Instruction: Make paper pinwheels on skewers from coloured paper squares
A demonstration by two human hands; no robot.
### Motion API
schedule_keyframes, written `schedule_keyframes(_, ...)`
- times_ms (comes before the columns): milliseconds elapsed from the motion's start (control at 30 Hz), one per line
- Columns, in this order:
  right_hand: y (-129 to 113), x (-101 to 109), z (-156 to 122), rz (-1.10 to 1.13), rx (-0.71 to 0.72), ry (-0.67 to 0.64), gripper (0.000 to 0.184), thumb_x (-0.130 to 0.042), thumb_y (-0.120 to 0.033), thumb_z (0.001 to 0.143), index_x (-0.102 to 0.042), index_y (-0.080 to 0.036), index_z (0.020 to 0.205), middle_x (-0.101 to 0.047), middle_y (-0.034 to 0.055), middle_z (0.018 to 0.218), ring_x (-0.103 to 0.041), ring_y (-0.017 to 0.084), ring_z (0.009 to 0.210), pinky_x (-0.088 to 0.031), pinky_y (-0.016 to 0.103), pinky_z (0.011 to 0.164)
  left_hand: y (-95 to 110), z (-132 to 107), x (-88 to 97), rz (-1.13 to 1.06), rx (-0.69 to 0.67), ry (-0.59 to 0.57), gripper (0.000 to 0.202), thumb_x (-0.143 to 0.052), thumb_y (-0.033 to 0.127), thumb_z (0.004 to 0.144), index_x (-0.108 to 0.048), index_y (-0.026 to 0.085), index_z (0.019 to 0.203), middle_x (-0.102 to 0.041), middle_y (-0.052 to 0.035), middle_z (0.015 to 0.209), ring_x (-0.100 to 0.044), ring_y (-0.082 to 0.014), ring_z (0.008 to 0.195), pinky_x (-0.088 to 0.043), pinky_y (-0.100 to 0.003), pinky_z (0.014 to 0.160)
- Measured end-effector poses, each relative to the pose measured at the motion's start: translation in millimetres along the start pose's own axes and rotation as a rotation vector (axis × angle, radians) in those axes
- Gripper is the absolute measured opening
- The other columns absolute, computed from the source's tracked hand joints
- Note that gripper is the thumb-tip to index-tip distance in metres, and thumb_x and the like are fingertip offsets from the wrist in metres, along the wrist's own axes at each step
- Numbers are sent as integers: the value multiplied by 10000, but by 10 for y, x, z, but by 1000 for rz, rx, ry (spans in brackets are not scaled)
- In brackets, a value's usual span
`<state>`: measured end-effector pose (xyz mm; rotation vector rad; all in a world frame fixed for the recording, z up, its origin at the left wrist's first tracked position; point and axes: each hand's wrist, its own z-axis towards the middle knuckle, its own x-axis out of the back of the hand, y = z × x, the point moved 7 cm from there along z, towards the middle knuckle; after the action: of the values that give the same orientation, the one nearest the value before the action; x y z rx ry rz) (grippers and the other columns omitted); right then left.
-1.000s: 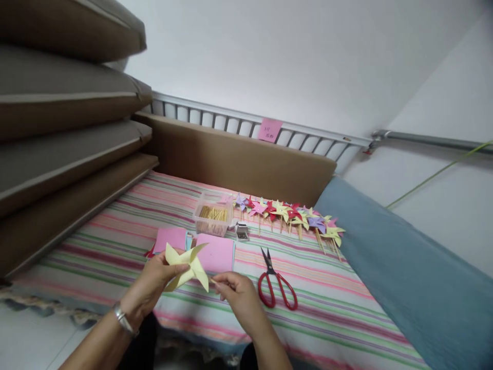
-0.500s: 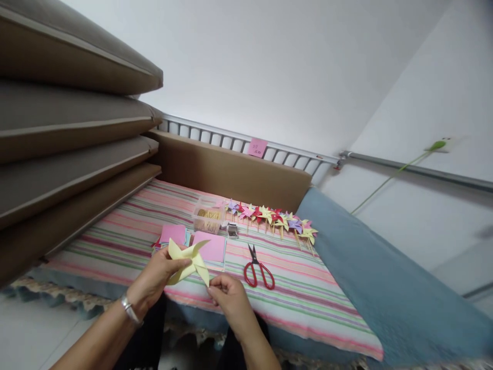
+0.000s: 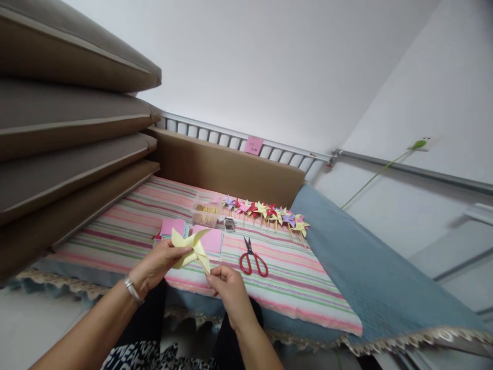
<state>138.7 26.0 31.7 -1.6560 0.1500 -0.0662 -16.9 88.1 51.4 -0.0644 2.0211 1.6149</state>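
Observation:
A pale yellow paper pinwheel (image 3: 198, 251) is held over the front of the striped cloth. My left hand (image 3: 164, 262), with a silver bracelet at its wrist, is closed on it, thumb pressed near the centre. My right hand (image 3: 227, 285) pinches at its lower right tip; the fingers hide whether a thin stick is there too. Just behind the pinwheel lie two stacks of square coloured paper, a left stack (image 3: 172, 226) and a right stack (image 3: 213, 241), both pink on top. Red-handled scissors (image 3: 252, 259) rest to the right, blades pointing away from me.
A clear plastic box (image 3: 207, 218) of thin sticks stands behind the paper, beside a small open box (image 3: 229, 223). Several finished pinwheels (image 3: 269, 211) lie in a row at the back right. Stacked cushions (image 3: 80, 113) rise on the left. The striped cloth (image 3: 296, 288) covers the surface.
The view has shifted slightly, so the scene sits a little further left and higher. Both hands stay on the yellow pinwheel, which has tilted a little, its lower right blade looking narrower.

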Motion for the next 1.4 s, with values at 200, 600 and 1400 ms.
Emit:
schedule_keyframes(200,-15,-29,-39,-3,3,-1,118,-649,-251,605,-590,-149,606,-526,-52,471,-437,73,429,-345,198,468,23,-19,-35,17,-22,35,363,-817,231,559,-700,130,887,-708,-67,839,-615,-161,719,-432,-244,693)
schedule_keyframes(600,-77,-19,-68,-30,81,3,109,-660,-248,610,-596,-161,621,-530,-49,503,-455,90,474,-360,207,481,25,-11,-73,-35,-5,-37,348,-812,209,571,-701,129,891,-709,-71,856,-624,-174,776,-451,-254,750)
schedule_keyframes(1400,45,-19,-64,-11,63,-31,57,-618,-208,633,-602,-154,643,-581,-35,521,-480,86,458,-382,209,503,2,-29,-33,-12,-48,41,338,-820,218,554,-704,129,859,-704,-51,780,-606,-146,682,-429,-231,653)
